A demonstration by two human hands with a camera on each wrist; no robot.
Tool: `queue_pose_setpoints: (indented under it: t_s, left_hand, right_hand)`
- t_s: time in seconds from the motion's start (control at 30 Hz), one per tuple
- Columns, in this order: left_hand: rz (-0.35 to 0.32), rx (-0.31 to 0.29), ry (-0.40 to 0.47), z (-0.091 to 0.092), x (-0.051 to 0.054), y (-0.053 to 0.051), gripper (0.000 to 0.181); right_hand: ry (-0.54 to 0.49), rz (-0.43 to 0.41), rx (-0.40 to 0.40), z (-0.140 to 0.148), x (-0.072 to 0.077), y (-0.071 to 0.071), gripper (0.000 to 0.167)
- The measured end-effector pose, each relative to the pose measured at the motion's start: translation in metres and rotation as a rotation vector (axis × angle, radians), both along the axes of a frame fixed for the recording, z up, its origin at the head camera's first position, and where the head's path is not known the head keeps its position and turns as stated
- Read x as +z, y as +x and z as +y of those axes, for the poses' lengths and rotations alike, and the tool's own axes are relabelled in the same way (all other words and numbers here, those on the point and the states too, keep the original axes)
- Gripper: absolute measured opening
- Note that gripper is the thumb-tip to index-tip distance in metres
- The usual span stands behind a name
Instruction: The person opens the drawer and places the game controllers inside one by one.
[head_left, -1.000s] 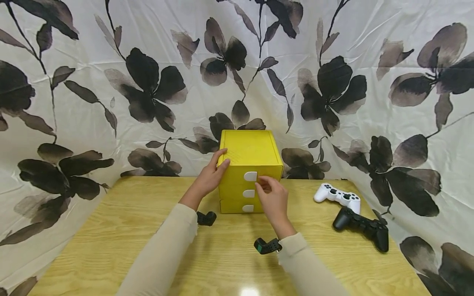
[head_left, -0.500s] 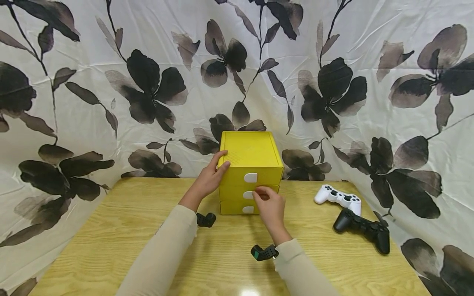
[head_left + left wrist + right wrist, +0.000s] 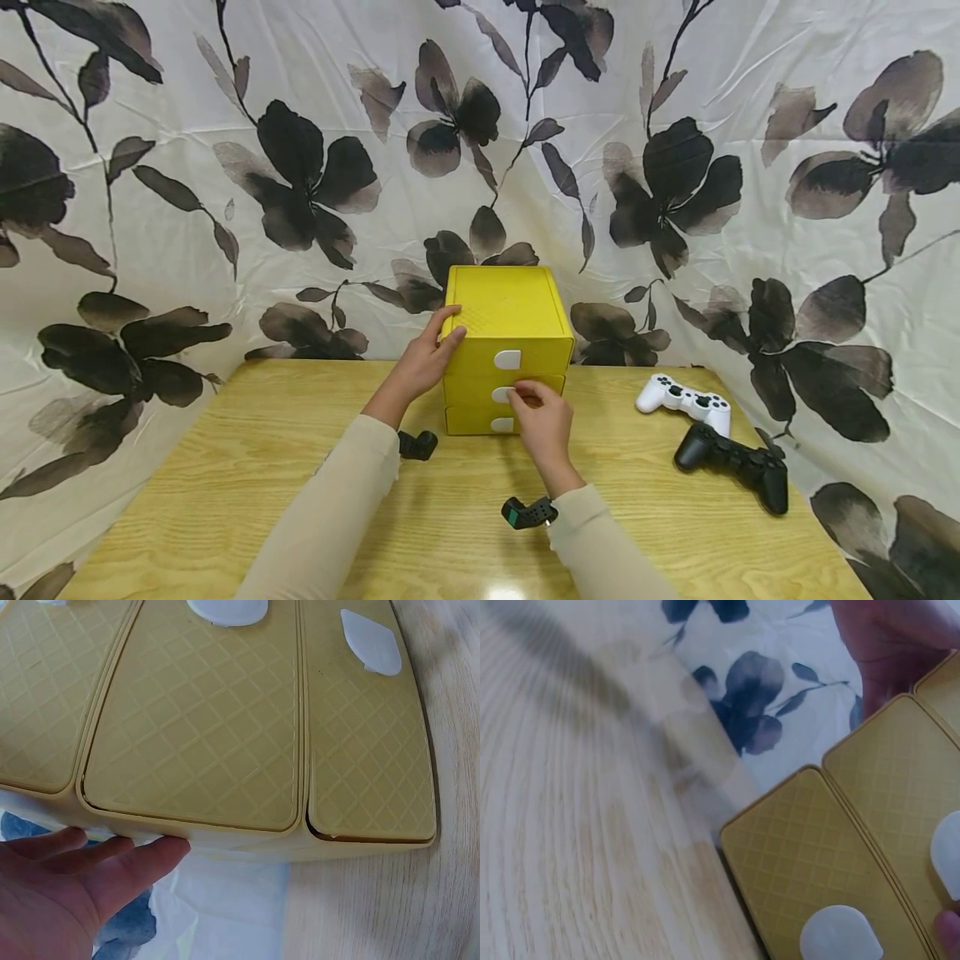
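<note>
A yellow box with three stacked drawers stands on the table, each drawer bearing a white tab. The left hand rests against the box's left side near the upper front corner; in the left wrist view its fingers lie fairly straight along that side. At the middle drawer, the right hand pinches the edge of the white tab between thumb and forefinger. In the right wrist view only a fingertip shows beside this tab. All drawer fronts look closed.
On the right of the wooden table lie a white game controller and a black one, close together. A flowered cloth hangs behind the table and along its sides.
From beside the top drawer's tab, the right hand has moved down and slightly left to the middle drawer's tab. The left hand has stayed against the box.
</note>
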State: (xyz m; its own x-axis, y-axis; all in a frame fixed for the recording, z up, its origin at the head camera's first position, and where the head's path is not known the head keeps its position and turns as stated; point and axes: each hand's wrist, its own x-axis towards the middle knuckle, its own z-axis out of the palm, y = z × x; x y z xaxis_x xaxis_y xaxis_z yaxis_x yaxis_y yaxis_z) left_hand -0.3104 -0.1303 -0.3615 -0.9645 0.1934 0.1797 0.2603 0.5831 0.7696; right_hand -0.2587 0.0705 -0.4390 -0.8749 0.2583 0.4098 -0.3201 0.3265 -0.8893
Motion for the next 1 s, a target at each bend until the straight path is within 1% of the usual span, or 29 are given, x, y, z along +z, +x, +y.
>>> queue_pose_setpoints:
  t_s: [0.23,0.67,0.8,1.0]
  left_hand:
    - [-0.004,0.003,-0.005,-0.0008,-0.0008,-0.0008,0.063]
    - [-0.009,-0.009,0.003,-0.0022,0.0021,-0.0001,0.064]
    - [-0.013,-0.011,0.000,-0.0027,0.0021,-0.0004,0.064]
    - [-0.028,-0.018,-0.002,-0.0036,0.0021,-0.0016,0.065]
  right_hand:
    - [-0.012,-0.010,-0.007,-0.0002,-0.0009,-0.0001,0.009]
    - [-0.012,-0.024,0.012,0.0026,-0.0012,0.0000,0.009]
    - [-0.011,-0.016,0.014,0.0033,-0.0016,0.0022,0.009]
    - [0.009,0.018,0.005,0.0041,-0.0041,0.0047,0.010]
